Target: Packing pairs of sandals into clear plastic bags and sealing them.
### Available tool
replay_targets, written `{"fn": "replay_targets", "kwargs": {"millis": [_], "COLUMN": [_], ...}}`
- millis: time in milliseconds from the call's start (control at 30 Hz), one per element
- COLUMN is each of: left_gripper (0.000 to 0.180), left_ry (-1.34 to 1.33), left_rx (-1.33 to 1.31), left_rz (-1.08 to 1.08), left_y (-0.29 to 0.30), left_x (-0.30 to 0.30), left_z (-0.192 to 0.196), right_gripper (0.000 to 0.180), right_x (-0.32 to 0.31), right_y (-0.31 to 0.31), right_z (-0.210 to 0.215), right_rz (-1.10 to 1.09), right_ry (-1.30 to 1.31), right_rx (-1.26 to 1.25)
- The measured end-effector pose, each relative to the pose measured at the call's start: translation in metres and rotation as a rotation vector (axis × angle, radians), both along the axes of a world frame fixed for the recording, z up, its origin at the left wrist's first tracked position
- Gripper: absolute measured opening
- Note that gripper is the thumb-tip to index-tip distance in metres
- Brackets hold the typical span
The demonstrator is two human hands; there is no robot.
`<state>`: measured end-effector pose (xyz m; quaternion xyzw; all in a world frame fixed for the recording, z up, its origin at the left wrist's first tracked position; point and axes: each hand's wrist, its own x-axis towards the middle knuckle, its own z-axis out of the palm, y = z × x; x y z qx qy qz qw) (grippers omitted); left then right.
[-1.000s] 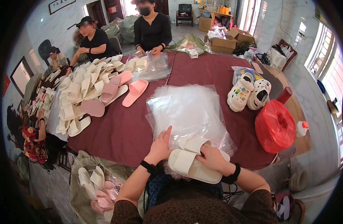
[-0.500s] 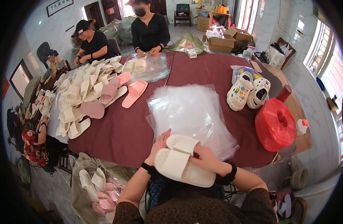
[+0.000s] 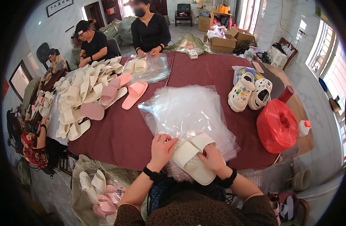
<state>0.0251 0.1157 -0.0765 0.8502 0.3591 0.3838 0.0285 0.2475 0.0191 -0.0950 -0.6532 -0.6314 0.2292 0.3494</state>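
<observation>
My right hand (image 3: 213, 161) grips a pair of cream slide slippers (image 3: 185, 153), its fingers around the straps. The pair lies tilted over the near edge of a stack of clear plastic bags (image 3: 192, 107), toes pointing away from me. Beside the toes, my left hand (image 3: 161, 150) pinches the near edge of the top bag (image 3: 152, 109), which sits askew to the left of the stack. Whether the toes are inside that bag's mouth is hard to make out through the shiny film.
Cream and pink slides (image 3: 82, 88) lie heaped on the left of the maroon-covered table (image 3: 116, 139). White clogs (image 3: 241, 92) and a red plastic roll (image 3: 276, 126) stand right. A sack (image 3: 80, 188) below holds bagged slippers. A co-worker (image 3: 150, 32) handles bagged slides opposite; others sit left.
The slippers have moved away from me and right, onto the stack's near edge. My left hand has left the slippers and taken the top bag's edge; that bag has slid left.
</observation>
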Motion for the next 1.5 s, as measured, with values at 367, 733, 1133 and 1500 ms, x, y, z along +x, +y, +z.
{"fn": "replay_targets", "kwargs": {"millis": [367,733,1133,1500], "left_gripper": [0.023,0.023,0.063,0.041], "left_ry": [-0.087,-0.264,0.060,-0.030], "left_rx": [-0.200,-0.527,-0.385,-0.366], "left_rz": [-0.258,-0.409,0.194,0.181], "left_y": [-0.015,-0.013,-0.017,0.001], "left_x": [0.017,0.008,-0.031,-0.028], "left_z": [0.010,-0.006,-0.052,-0.023], "right_gripper": [0.024,0.023,0.060,0.024], "right_x": [0.000,-0.007,0.029,0.074], "right_y": [0.013,0.046,-0.003,0.035], "right_z": [0.001,-0.018,0.007,-0.035], "right_rz": [-0.053,-0.233,-0.073,-0.154], "right_ry": [-0.078,-0.237,-0.130,-0.082], "right_rx": [0.067,0.280,0.169,-0.033]}}
